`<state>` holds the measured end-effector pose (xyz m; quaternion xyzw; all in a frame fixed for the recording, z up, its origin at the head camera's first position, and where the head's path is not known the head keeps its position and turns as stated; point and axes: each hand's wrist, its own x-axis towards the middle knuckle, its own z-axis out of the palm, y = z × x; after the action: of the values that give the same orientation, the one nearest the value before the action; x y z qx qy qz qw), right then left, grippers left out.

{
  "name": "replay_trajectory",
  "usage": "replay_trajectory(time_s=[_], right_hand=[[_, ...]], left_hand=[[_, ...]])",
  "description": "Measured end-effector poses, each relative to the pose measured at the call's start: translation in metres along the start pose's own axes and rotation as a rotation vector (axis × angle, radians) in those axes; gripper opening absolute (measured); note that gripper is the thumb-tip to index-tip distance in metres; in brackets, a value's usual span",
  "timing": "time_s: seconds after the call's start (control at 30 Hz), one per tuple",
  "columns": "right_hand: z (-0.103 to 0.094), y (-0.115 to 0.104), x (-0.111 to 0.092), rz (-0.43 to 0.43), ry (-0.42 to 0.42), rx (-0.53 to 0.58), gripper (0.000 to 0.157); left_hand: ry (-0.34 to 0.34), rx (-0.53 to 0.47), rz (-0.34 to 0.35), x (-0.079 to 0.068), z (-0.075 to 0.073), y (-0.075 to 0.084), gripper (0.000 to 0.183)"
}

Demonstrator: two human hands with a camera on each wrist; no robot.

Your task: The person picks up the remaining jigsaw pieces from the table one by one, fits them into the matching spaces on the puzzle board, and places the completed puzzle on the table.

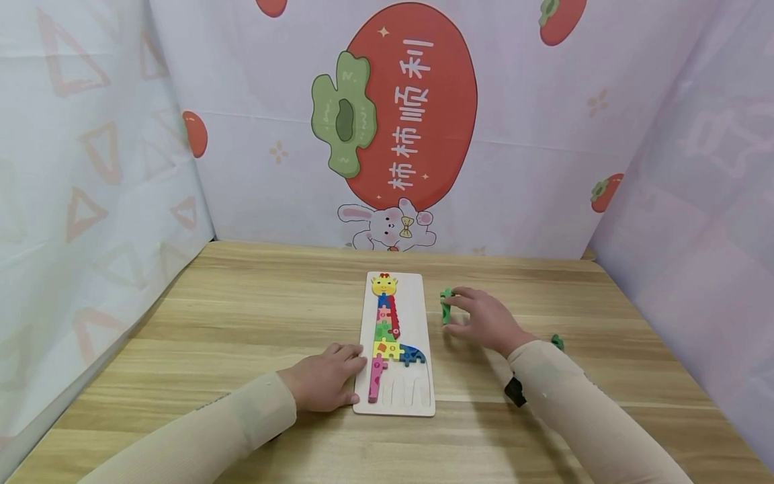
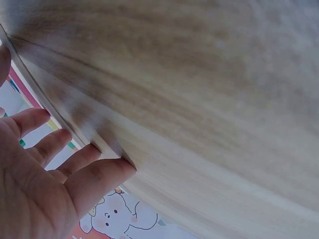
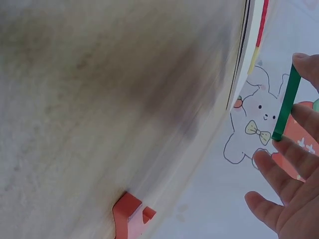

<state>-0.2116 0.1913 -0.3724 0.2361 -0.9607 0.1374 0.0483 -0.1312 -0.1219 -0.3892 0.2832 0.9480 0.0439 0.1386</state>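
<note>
A pale wooden board (image 1: 414, 309) lies on the table with a partly filled giraffe puzzle in it: a yellow head piece (image 1: 383, 285), a red strip (image 1: 394, 317), a dark blue piece (image 1: 412, 354), a pink leg piece (image 1: 375, 380) and several others. At its lower right are bare leg outlines. My left hand (image 1: 323, 378) rests at the board's left edge, fingertips (image 2: 37, 115) along the rim. To the right of the board, my right hand (image 1: 484, 319) pinches a green puzzle piece (image 3: 287, 104) by its edges between thumb and fingers, held up off the table.
Another green piece (image 1: 557, 342) lies beside my right forearm, partly hidden by the sleeve. In the right wrist view a red piece (image 3: 128, 214) sits on the wooden table (image 1: 260, 302). A printed cloth (image 1: 514, 188) hangs behind the table, with more cloth at both sides.
</note>
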Motion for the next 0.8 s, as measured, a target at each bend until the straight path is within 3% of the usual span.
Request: replay_trajectory(time_s=[0.8], right_hand=[[-0.003, -0.016, -0.004, 0.023, 0.041, 0.019, 0.051]], left_hand=[[-0.007, -0.009, -0.014, 0.001, -0.001, 0.000, 0.066]])
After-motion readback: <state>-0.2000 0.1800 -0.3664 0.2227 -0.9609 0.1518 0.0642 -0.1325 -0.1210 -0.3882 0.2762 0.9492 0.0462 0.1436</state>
